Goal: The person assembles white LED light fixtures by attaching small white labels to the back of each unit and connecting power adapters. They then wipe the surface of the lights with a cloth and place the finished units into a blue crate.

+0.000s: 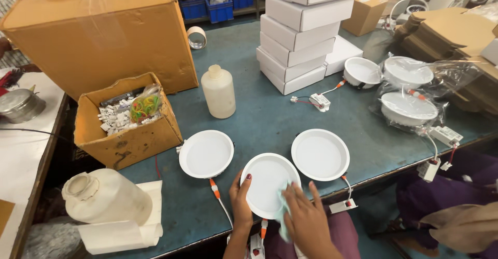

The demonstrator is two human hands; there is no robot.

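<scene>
From the head camera we look down on a blue-grey worktable (259,119) and see our two hands at its near edge, both on the same round white downlight (267,178). Our left hand (240,199) cups the lamp's left rim, thumb and fingers closed around the edge so that it is gripped. Our right hand (307,220) lies flat on the lamp's lower right face, fingers spread and pressing a small pale blue cloth (283,212) against the white surface; the hand is pressed on the cloth rather than closed around it. This lamp sits at the table's front edge, between two more white downlights: one just to its left (206,153) and one just to its right (320,154), each with orange-sleeved wiring running toward the table edge. Behind the left lamp stands a cream plastic bottle (218,91), and to the left of that an open small carton (124,121) filled with white connectors and a bag of coloured bands. A large brown carton (104,30) rises behind it. A white jug (106,196) lies on its side at the near left corner. Further back, a stack of white boxes (303,30) stands near the middle, with more downlights, some in clear bags (410,90), to the right.
</scene>
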